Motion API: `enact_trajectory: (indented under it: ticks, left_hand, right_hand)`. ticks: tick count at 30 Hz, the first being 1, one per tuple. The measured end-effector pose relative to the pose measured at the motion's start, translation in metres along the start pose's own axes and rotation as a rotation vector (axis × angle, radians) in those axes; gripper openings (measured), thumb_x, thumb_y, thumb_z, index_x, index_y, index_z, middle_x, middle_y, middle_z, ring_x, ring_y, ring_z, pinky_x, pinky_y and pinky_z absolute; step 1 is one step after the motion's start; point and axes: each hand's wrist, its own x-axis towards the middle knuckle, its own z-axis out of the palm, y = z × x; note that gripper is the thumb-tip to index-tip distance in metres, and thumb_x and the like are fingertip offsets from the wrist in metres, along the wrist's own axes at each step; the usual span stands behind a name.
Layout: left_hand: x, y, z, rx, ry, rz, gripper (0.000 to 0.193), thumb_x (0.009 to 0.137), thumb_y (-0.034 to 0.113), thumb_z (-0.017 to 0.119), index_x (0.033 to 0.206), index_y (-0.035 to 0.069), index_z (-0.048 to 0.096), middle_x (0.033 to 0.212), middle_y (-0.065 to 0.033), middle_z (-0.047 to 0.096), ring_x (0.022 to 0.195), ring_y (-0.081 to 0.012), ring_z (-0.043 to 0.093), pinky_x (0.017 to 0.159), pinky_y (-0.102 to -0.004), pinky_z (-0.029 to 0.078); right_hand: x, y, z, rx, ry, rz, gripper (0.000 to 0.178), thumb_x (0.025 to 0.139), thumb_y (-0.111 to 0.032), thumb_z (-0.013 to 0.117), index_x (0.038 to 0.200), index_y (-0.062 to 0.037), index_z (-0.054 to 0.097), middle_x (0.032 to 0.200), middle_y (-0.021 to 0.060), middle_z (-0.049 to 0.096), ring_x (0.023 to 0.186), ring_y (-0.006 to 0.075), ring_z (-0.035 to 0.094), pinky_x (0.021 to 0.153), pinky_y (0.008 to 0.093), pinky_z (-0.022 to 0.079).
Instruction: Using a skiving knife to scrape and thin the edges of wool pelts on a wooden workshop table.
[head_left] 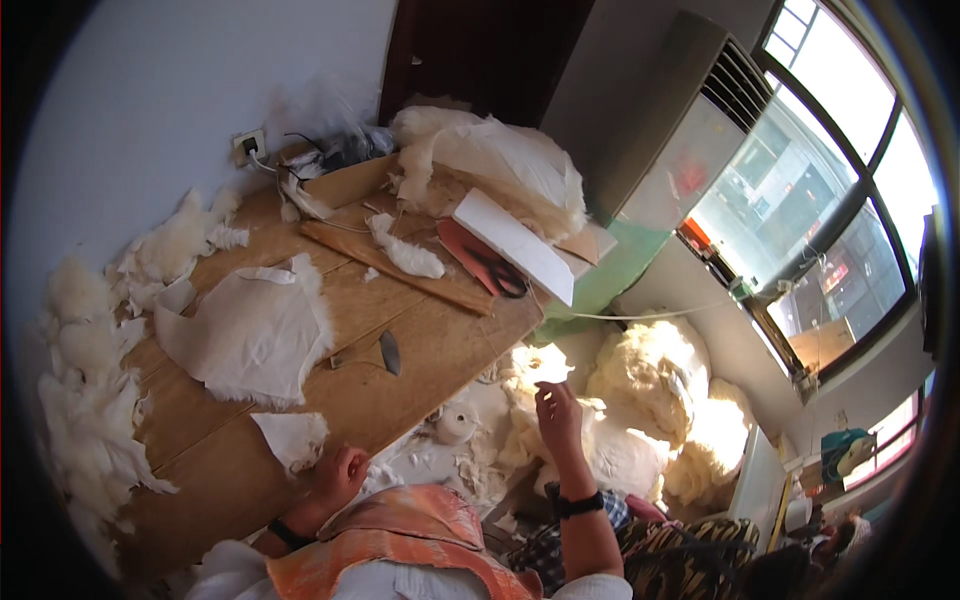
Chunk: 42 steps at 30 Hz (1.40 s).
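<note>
My left hand (pixel 343 474) is at the table's near edge, its fingers curled in. Beside it lies a small piece of white fleece (pixel 290 438); I cannot tell whether they touch. My right hand (pixel 558 405) is raised past the table's right edge, fingertips drawn together in a pinch; anything in them is too small to make out. Orange-and-white cloth (pixel 400 530) covers my front. A larger white fleece sheet (pixel 255 335) is spread on the wooden table (pixel 215 440). To its right lies a grey leaf-shaped piece (pixel 389 352).
White fluff (pixel 85 370) is heaped along the wall. Farther back are a wooden strip (pixel 400 268), black-handled scissors (pixel 510 281), a white board (pixel 515 248) and a bundled fleece (pixel 490 160). Bulging sacks of fluff (pixel 650 380) and a white roll (pixel 457 422) sit below the right edge.
</note>
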Motion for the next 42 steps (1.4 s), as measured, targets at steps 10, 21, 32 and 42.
enact_trajectory:
  ticks: [10, 21, 32, 42]
  left_hand:
    - [0.007, 0.01, 0.037, -0.113, 0.484, -0.618, 0.011, 0.086, 0.013, 0.064, 0.09, 0.003, 0.06, 0.074, -0.0052, 0.058, 0.066, -0.0132, 0.056, 0.062, -0.0287, 0.046]
    - [0.027, 0.066, 0.031, -0.098, 0.723, -0.784, 0.008, 0.088, 0.007, 0.062, 0.094, 0.003, 0.06, 0.081, -0.0029, 0.06, 0.072, -0.0085, 0.056, 0.064, -0.0242, 0.046]
    - [0.008, 0.048, -0.016, 0.126, 1.225, -0.836, 0.027, 0.085, 0.005, 0.062, 0.11, 0.006, 0.053, 0.095, -0.0041, 0.056, 0.07, -0.0128, 0.054, 0.064, -0.0273, 0.046]
    - [0.106, 0.099, -0.03, -0.678, 0.59, -0.456, 0.041, 0.093, 0.007, 0.055, 0.132, 0.004, 0.042, 0.124, -0.0067, 0.05, 0.09, -0.0124, 0.056, 0.079, -0.0247, 0.048]
  right_hand:
    - [0.308, 0.128, 0.128, -0.443, -0.201, -0.322, 0.034, 0.08, -0.004, 0.056, 0.113, -0.0113, 0.061, 0.121, 0.0104, 0.054, 0.107, 0.032, 0.056, 0.088, 0.0431, 0.049]
    - [0.383, 0.148, 0.18, -0.845, -0.51, -0.265, 0.021, 0.091, -0.013, 0.046, 0.091, -0.0109, 0.066, 0.097, 0.0144, 0.067, 0.089, 0.0322, 0.066, 0.073, 0.0441, 0.055]
    - [0.412, 0.164, 0.147, -0.757, -0.711, -0.479, 0.015, 0.082, -0.001, 0.053, 0.088, -0.0076, 0.065, 0.094, 0.0184, 0.065, 0.087, 0.0354, 0.064, 0.074, 0.0454, 0.05]
    - [0.161, -0.146, 0.129, 0.575, -1.347, -0.563, 0.006, 0.091, -0.001, 0.051, 0.096, -0.0047, 0.053, 0.08, 0.0042, 0.052, 0.067, 0.0144, 0.06, 0.058, 0.0261, 0.049]
